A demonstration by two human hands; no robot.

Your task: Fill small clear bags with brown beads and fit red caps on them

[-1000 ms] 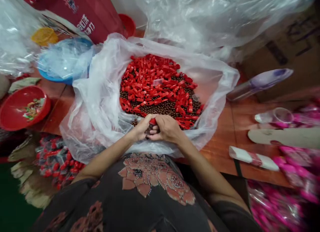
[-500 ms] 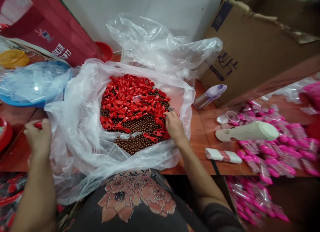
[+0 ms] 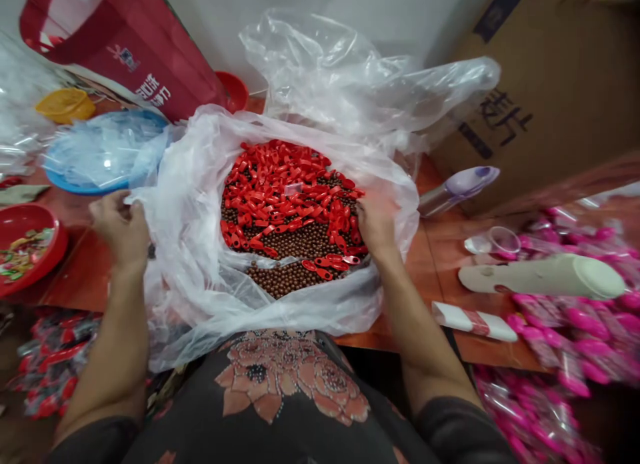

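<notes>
Right hand (image 3: 376, 224) dips to the right-hand edge of a heap of red pieces (image 3: 280, 177), fingers bent down and turned inward, as seen from the head camera. Its fingertips meet the outermost pieces or hang just over them; whether they are pinching one or sit apart cannot be told. The heap lies to the left of those fingers, spread over small brown beads (image 3: 285, 281) inside a white plastic bag (image 3: 187, 211) with its mouth folded open. Long axes point every way in the heap, though a loose cluster near the wearer lies mostly crosswise. The right hand is clearly the nearer; the left hand (image 3: 123, 227) is well apart, outside the bag's left side, between a blue basin (image 3: 85, 186) and the bag, with a red bowl (image 3: 37, 216) farther left. Its fingers curl, but motion blur hides whether they close on anything or touch the plastic. A small dark spot beside the left wrist is too indistinct to name. Lower layers of the heap are covered, the red bowl is cut off at the left edge, and a cardboard box (image 3: 560, 84) runs out of view at upper right.
</notes>
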